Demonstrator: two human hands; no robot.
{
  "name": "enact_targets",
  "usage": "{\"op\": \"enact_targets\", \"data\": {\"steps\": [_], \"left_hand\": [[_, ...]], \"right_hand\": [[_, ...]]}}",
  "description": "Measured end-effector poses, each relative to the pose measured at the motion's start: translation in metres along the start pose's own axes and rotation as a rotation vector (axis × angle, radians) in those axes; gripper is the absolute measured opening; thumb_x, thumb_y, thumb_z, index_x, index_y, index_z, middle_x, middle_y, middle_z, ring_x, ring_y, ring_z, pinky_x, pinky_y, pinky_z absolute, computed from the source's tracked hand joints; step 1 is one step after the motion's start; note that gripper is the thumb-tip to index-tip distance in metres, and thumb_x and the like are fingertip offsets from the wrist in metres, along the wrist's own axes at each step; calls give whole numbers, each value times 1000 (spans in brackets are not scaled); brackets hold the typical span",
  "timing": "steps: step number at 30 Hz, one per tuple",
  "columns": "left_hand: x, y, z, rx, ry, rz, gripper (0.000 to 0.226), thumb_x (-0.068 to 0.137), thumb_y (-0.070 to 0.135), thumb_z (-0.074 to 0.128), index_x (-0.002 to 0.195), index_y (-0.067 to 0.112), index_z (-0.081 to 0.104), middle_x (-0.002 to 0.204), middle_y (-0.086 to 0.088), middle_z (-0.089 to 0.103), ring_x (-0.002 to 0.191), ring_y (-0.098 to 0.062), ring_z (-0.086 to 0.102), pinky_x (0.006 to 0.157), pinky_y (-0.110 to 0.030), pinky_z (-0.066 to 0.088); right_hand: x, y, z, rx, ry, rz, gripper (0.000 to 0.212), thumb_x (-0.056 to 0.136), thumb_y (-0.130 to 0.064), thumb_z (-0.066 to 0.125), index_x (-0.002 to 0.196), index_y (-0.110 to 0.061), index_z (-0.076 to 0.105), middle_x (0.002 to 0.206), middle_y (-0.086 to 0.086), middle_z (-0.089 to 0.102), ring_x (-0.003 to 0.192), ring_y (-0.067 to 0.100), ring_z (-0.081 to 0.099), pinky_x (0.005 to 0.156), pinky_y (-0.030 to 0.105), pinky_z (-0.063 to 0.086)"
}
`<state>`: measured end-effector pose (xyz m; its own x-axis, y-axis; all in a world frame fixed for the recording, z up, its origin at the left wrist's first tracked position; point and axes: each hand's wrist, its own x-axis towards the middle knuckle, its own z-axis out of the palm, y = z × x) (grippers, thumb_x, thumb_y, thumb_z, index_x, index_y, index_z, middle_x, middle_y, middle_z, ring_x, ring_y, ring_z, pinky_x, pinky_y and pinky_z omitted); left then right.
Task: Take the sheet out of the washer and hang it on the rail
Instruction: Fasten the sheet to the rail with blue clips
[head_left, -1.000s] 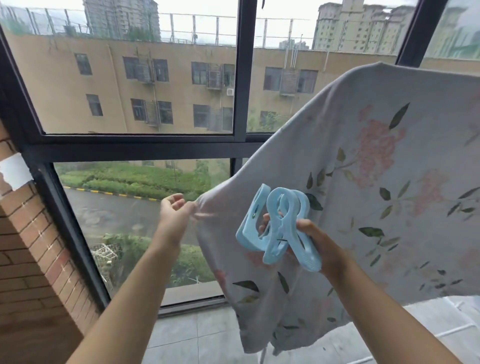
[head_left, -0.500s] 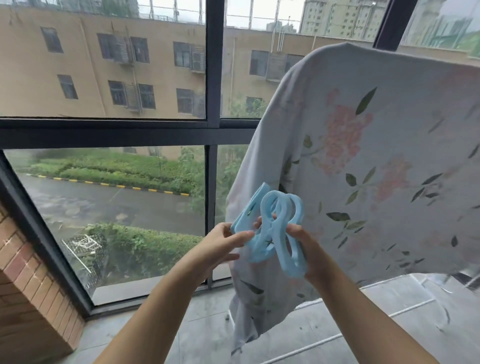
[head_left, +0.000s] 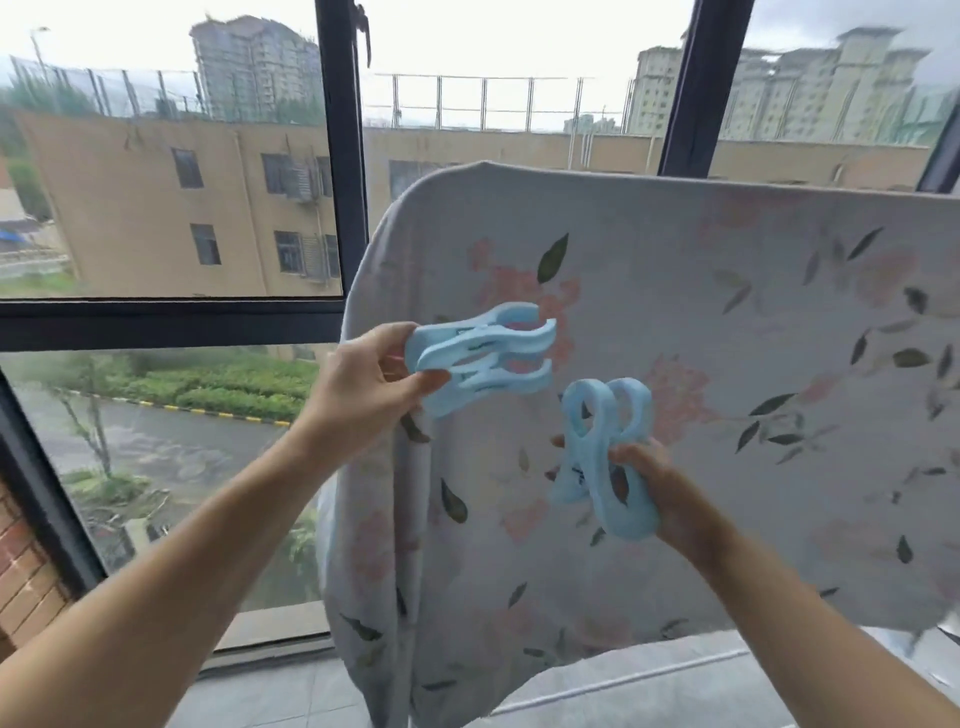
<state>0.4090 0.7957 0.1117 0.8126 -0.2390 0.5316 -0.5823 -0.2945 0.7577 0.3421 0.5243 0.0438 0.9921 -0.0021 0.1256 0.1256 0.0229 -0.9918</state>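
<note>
I'm seeing rough red brick wall (head_left: 21, 561) edging the far left, then a dark metal window frame (head_left: 340, 208) rising over grey floor tiles (head_left: 291, 696). The left hand (head_left: 363, 382) is pinching smooth pale blue plastic pegs (head_left: 483, 358), lying level with their curved jaws pointing right. The sheet (head_left: 727, 338) is hanging over a rail hidden under its top fold. It's thin pale fabric printed with pink blooms and dark leaves. The right hand (head_left: 670, 509) is gripping another bunch of blue pegs (head_left: 605, 447) upright, looped ends up. Both hands are hovering apart before the sheet.
</note>
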Motion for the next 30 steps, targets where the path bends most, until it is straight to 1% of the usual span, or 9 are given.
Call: {"op": "enact_targets", "data": {"steps": [3,6,10,12,14,17,21,24,30], "left_hand": [[24,58,-4,425,136,270,39,75,21,78,112,16,66,94,1,68,74,-15,63,68,-15,48],[57,114,-12,706,171,469,45,79,16,74,120,7,61,104,-13,66,75,-17,54,74,-23,44],[108,168,-10,903,121,483,31,87,20,66,115,8,61,100,-15,62,83,-29,58,75,-37,47],[123,184,-2,954,91,493,26,88,19,65,110,6,62,96,-15,60,86,-35,60,75,-40,46],[132,197,5,1020,48,472,24,90,15,62,111,3,63,99,-16,60,93,-36,58,78,-39,45],[153,211,13,1048,2,401,21,92,12,58,110,2,64,101,-14,60,94,-30,57,76,-31,40],[178,210,18,1086,-41,369,22,91,16,60,109,4,63,100,-7,60,83,-19,49,73,-26,37],[195,210,27,1118,-139,333,21,92,15,59,108,3,64,82,1,52,83,-18,47,71,-24,35],[237,194,37,1312,-258,330,20,87,25,66,101,10,67,71,8,44,80,-20,54,66,-30,43]], "right_hand": [[13,-32,-37,-192,35,-63,21,58,-13,55,78,-9,60,65,-1,59,63,13,54,65,28,42],[38,-63,-61,-413,68,-170,13,62,-8,56,68,-19,57,68,-16,63,65,3,59,66,25,42],[75,-113,-76,-821,65,-441,8,66,-18,51,72,-22,55,129,0,50,121,12,48,87,17,36],[93,-133,-84,-1006,51,-543,14,75,-8,53,68,-19,49,148,8,35,138,15,34,97,20,31],[110,-149,-89,-1156,64,-608,22,76,2,52,66,-17,46,156,9,21,136,24,38,98,30,38],[133,-172,-101,-1282,96,-621,27,76,0,50,62,-21,40,158,8,16,125,35,49,93,45,45],[154,-193,-112,-1388,67,-528,23,77,-3,51,63,-20,42,159,11,14,132,26,44,94,40,43],[168,-199,-118,-1450,15,-455,12,78,-7,53,71,-17,52,157,10,19,136,21,38,98,37,40],[187,-199,-116,-1498,12,-431,16,74,-5,51,83,-13,61,128,-1,44,100,22,54,88,38,47]]}}
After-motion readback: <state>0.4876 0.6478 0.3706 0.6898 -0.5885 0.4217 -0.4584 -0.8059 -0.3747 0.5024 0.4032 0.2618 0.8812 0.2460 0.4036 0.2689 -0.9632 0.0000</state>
